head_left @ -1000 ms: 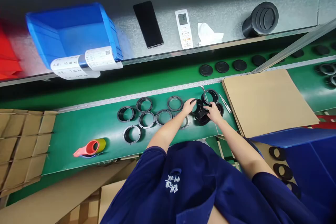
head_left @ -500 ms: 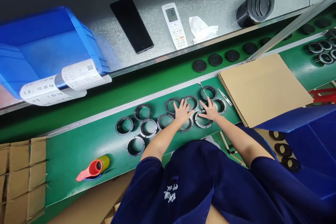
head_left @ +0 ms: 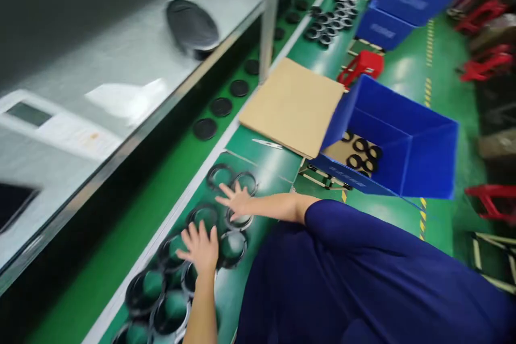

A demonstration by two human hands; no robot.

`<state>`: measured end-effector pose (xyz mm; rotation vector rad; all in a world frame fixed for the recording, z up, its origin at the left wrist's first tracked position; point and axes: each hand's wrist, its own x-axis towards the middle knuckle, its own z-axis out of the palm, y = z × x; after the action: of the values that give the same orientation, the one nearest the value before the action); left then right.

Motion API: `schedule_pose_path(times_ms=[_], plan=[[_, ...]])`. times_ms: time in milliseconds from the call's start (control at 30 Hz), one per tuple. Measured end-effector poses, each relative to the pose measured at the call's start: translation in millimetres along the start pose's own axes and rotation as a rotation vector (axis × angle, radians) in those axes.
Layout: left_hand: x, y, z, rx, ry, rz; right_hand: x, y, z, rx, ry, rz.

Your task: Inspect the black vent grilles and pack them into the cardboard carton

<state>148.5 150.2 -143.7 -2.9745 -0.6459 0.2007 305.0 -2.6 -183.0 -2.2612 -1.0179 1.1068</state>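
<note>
The person's left hand and right hand are spread wide over black rings, gripping nothing visible; whether fingertips touch cannot be told. The rings lie left of the cardboard stack. A white cutter lies just beside the stack; a blue bin stands right of it.

The person wears a loose, dark navy-blue cloth top with soft creases. Its wide right sleeve, cut from the same navy cloth, is short, leaving the right forearm bare. The left hand and right hand are bare too.
</note>
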Motion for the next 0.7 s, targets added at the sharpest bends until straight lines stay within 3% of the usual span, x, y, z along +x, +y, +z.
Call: schedule_pose_path(times_ms=[100, 167, 200, 267, 300, 367, 400, 433, 467, 533, 567, 633, 700], plan=[[7.9, 9.5, -0.9, -0.055, 0.088, 0.047, -28.8, 16.7, -30.7, 0.05, 0.057, -0.096], [11.0, 37.4, -6.3, -0.102, 0.091, 0.101, -74.9, 46.4, -61.0, 0.174, 0.165, -0.226], [12.1, 58.6, -8.8, -0.132, 0.073, 0.14, -103.9, 70.4, -77.5, 0.261, 0.278, -0.29], [13.2, 113.7, -9.5, -0.2, -0.019, 0.233, -167.1, 141.5, -107.6, 0.444, 0.621, -0.307], [13.1, 145.5, -6.7, -0.231, -0.096, 0.277, -198.9, 188.7, -118.4, 0.525, 0.827, -0.234], [11.5, 210.5, 6.1, -0.261, -0.277, 0.317, -258.4, 301.6, -124.6, 0.66, 1.169, 0.1], [10.0, 240.1, 15.4, -0.256, -0.365, 0.297, -285.2, 363.2, -117.8, 0.72, 1.255, 0.329], [8.5, 265.6, 26.1, -0.239, -0.44, 0.253, -309.6, 424.6, -103.9, 0.784, 1.27, 0.572], [7.0, 285.8, 37.3, -0.212, -0.492, 0.195, -331.6, 483.3, -83.1, 0.857, 1.202, 0.825], [5.0, 308.3, 58.8, -0.15, -0.523, 0.079, -367.9, 583.3, -24.5, 1.003, 0.934, 1.272], [4.6, 311.3, 67.7, -0.123, -0.51, 0.041, -382.1, 622.0, 10.4, 1.059, 0.815, 1.403], [4.7, 306.1, 79.4, -0.08, -0.459, 0.022, -402.4, 676.8, 82.7, 1.165, 0.625, 1.543], [5.2, 296.8, 82.0, -0.027, -0.432, 0.024, -411.8, 709.0, 148.2, 1.261, 0.497, 1.592]])
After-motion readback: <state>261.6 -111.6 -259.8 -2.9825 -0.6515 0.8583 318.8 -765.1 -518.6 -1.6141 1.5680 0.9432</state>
